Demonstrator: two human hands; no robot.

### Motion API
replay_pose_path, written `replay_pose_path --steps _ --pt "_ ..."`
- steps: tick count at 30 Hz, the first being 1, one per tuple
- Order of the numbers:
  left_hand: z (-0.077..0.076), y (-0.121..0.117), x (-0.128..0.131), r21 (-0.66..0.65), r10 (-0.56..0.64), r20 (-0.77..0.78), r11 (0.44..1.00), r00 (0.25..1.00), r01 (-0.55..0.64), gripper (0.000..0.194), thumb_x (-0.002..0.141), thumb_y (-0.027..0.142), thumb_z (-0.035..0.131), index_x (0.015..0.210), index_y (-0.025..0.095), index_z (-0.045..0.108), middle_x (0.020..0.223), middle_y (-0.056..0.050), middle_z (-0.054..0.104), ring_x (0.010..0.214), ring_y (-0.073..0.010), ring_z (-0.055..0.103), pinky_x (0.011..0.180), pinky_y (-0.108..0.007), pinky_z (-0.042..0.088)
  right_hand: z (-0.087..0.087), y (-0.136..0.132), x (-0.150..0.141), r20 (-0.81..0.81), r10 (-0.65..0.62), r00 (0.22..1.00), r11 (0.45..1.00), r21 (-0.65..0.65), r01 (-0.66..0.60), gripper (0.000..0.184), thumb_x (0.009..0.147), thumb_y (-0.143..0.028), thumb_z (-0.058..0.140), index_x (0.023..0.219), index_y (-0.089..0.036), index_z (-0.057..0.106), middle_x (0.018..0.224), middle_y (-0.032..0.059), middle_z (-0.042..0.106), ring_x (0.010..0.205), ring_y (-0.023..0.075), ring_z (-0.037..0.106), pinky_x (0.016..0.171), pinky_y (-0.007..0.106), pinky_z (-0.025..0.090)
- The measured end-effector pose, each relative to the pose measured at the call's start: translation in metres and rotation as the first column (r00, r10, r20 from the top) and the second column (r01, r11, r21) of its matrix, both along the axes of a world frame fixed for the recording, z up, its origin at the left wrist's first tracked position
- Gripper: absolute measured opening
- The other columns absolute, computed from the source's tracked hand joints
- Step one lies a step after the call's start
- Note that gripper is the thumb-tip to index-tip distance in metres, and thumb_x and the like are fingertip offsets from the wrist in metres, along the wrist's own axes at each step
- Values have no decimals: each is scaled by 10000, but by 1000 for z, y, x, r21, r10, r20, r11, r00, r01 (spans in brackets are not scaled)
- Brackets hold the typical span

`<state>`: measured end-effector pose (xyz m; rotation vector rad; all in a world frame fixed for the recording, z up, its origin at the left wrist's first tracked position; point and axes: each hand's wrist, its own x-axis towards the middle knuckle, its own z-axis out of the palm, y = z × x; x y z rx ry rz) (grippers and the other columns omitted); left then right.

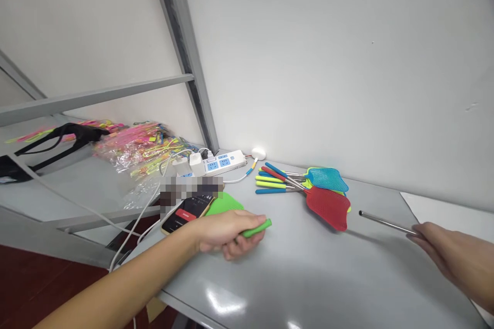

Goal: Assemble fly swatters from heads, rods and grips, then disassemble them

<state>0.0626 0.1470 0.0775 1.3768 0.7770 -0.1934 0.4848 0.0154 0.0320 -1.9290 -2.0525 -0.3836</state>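
Note:
My left hand (pixel 226 234) is closed around a green fly swatter (pixel 258 227); its green handle sticks out to the right of my fingers and its green head (pixel 226 203) lies behind my wrist on the grey table (pixel 309 277). My right hand (pixel 438 244) at the right pinches the end of a thin metal rod (pixel 386 223), which points left above the table. Between the hands lies a pile of fly swatters (pixel 304 185) with red, blue and yellow-green heads and coloured handles.
A phone (pixel 188 213) with a lit screen lies by my left wrist. A white power strip (pixel 218 162) with plugs and cables sits against the wall. Bags of pink and yellow items (pixel 142 146) lie at the left on a shelf. A white sheet (pixel 451 213) is at far right.

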Motion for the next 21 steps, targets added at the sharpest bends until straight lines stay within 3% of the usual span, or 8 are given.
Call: replay_pose_path --steps 1,2,4,6,8,11,18,21 --pt "0 -1 3 211 -18 -9 977 1000 20 458 946 619 308 775 220 454 613 42 366 485 -116 326 469 -237 304 -4 -2 1 26 53 998 996 -73 -51 157 910 -404 538 861 -261 579 643 58 636 513 210 593 491 332 336" --pt "-1 -2 10 441 -54 -41 895 998 67 401 967 546 327 816 215 496 682 15 450 558 -133 416 531 -255 361 -7 -3 -6 38 117 992 987 -114 -113 153 923 -399 533 943 -253 574 704 65 664 564 208 622 516 322 373" --pt "-9 -3 30 805 -101 -163 562 981 192 272 982 385 362 902 202 547 846 -44 554 721 -180 521 644 -296 411 -11 -4 -37 13 262 965 952 -164 -257 122 961 -347 477 965 -241 536 744 39 662 597 179 625 547 296 407" --pt "-20 -1 50 914 -99 -294 261 951 310 203 965 250 377 953 181 567 920 -86 578 808 -224 556 679 -325 421 -14 0 -76 15 362 932 912 -210 -351 128 989 -254 400 926 -234 510 761 13 639 605 158 609 572 289 409" --pt "-32 5 64 927 -100 -347 114 932 357 193 953 189 385 979 174 576 933 -93 587 859 -248 570 702 -337 431 -16 7 -107 49 415 908 892 -218 -396 154 991 -227 375 890 -226 493 721 -1 598 568 160 571 545 297 372" --pt "-42 15 69 939 -99 -329 66 939 336 187 963 187 389 987 178 574 967 -86 588 922 -252 565 768 -350 436 -22 19 -129 74 450 890 878 -223 -425 163 986 -224 387 860 -220 491 743 4 576 577 165 538 547 306 342" --pt "-46 23 57 958 -157 -210 163 965 235 179 966 187 434 1039 202 596 1015 -58 580 977 -213 548 824 -309 426 -29 43 -156 -53 435 899 876 -204 -436 151 960 -243 451 849 -200 545 815 36 575 702 178 531 620 301 347" --pt "-46 27 58 957 -159 -231 143 960 254 146 957 202 473 1007 194 610 994 -52 596 956 -213 563 801 -307 429 -28 51 -167 -70 445 893 868 -210 -449 139 953 -232 463 866 -192 564 804 37 578 710 182 533 627 304 346"
